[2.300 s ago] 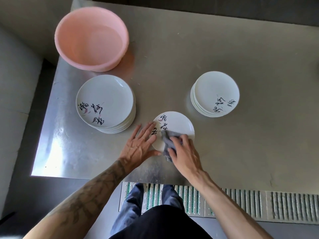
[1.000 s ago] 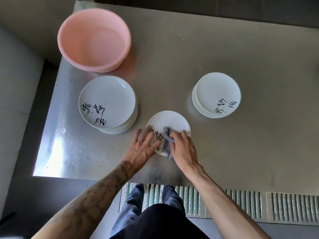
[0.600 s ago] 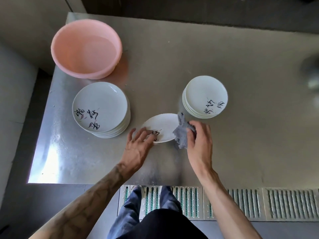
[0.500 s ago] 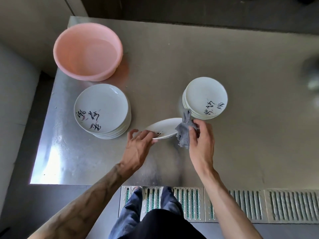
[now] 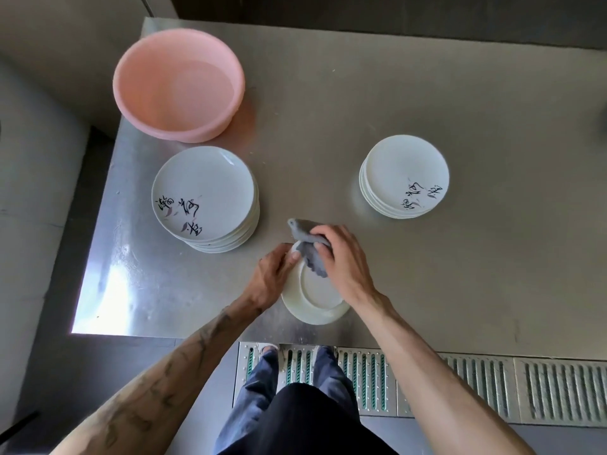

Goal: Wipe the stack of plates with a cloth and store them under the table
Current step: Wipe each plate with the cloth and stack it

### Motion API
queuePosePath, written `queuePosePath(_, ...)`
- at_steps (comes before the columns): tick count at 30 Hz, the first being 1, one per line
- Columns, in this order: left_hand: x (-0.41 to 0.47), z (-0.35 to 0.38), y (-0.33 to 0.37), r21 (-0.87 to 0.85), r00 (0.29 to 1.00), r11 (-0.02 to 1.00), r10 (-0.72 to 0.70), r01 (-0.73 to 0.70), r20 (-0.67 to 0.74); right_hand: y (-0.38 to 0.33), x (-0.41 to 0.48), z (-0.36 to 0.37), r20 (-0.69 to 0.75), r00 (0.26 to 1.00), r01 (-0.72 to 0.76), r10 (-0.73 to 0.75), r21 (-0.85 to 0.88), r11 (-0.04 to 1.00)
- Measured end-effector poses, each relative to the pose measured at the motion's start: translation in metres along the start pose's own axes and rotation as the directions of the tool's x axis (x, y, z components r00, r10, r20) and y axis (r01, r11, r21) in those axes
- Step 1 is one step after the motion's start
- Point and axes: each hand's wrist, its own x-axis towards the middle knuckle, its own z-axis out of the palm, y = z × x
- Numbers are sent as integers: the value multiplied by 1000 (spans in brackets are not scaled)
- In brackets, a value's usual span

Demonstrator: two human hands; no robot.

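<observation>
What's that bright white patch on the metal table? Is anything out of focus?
Head view: glare off the steel table near its front left corner; the pink basin tints the metal beside it; a dark shape at the right edge is blurred.

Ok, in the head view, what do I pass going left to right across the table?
left plate stack → left hand → right hand → right plate stack. Left out: the pink basin, which overlaps the left plate stack, and the upturned plate and cloth, which overlap both hands.
</observation>
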Motion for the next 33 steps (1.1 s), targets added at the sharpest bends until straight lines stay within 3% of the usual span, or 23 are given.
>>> queuePosePath(3,3,-5,-4,45,995,999,-4,0,101,1,2,6,84,995,52,-47,-62,997)
queuePosePath(6,5,-11,-8,79,972,997,-44,27,230,21,5,-4,62,993,-97,103,-94,991)
queuePosePath(10,10,-13,-15,258,954,965,-36,-45,299,45,-14,-18,-24,968,-252,251,-100,962)
queuePosePath(12,11,-12,-18,284,958,958,-42,-42,283,48,-23,-19,-17,974,-227,226,-110,968)
queuePosePath(17,7,-11,-28,315,965,947,-24,-61,261,39,-11,-16,133,991,24,-2,-165,986)
queuePosePath(21,13,-19,-31,316,972,946,-4,-72,233,45,-18,-16,66,993,-91,97,-87,992)
queuePosePath(26,16,-9,-28,163,997,984,-75,70,25,44,-57,-1,-17,973,-229,229,2,973)
queuePosePath(31,8,-1,-19,40,992,997,-72,69,105,44,-34,-4,-123,962,-241,243,28,970)
queuePosePath(33,9,-5,-15,-24,993,994,-104,106,62,46,-24,-8,-117,946,-300,303,39,953)
